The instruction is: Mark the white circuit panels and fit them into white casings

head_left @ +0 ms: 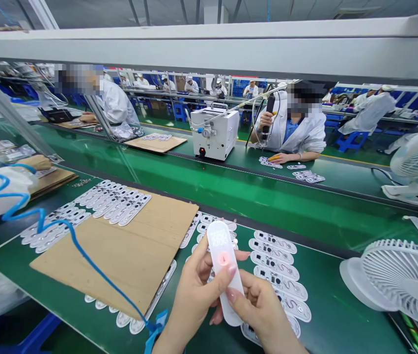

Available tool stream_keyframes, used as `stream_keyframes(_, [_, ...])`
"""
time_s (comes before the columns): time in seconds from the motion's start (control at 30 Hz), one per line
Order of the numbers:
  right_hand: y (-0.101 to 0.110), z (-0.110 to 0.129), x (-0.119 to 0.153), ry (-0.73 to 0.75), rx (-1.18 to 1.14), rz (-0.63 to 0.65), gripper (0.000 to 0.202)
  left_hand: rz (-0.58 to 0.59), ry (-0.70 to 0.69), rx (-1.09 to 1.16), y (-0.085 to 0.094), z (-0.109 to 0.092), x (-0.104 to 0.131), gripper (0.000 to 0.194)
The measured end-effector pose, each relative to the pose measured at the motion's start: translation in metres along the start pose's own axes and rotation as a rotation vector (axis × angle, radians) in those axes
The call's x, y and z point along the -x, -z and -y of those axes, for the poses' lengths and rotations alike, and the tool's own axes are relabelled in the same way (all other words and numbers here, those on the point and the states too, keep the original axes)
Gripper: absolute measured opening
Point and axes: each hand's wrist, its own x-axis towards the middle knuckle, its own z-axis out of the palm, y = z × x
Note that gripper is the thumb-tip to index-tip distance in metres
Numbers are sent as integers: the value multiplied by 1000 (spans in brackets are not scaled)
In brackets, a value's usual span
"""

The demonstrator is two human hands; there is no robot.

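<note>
Both my hands hold a slim white oblong device (219,242), tilted up over the table. Faint lit digits show near its top and a red light glows below them. My left hand (198,290) grips its left side, thumb on the front near the red light. Lower down, my right hand (258,305) pinches the right edge with its thumb on the front. A blue strap (156,330) with a coiled blue cord (101,275) is on my left wrist. Behind and beside my hands lie rows of white oblong shells (274,265) with circuit boards and wires.
Left of my hands, a cardboard sheet (131,250) lies over some shells, with more shells (122,201) on it. A white fan (407,280) stands at right. Across the green belt (212,184), a co-worker (293,128) holds a tool near a white machine (214,132).
</note>
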Motion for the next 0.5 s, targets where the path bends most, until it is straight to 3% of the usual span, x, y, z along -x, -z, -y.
stream_keyframes(0.23, [-2,-1,-1,-36,5,-30,42,-69,31,63,-1,3,-2,64])
stream_keyframes(0.43, [0,9,0,-199,-209,120,47,-11,6,59,5,7,-1,41])
stream_keyframes(0.5, [4,6,-4,-247,-216,113,47,-53,-38,5,14,9,-4,38])
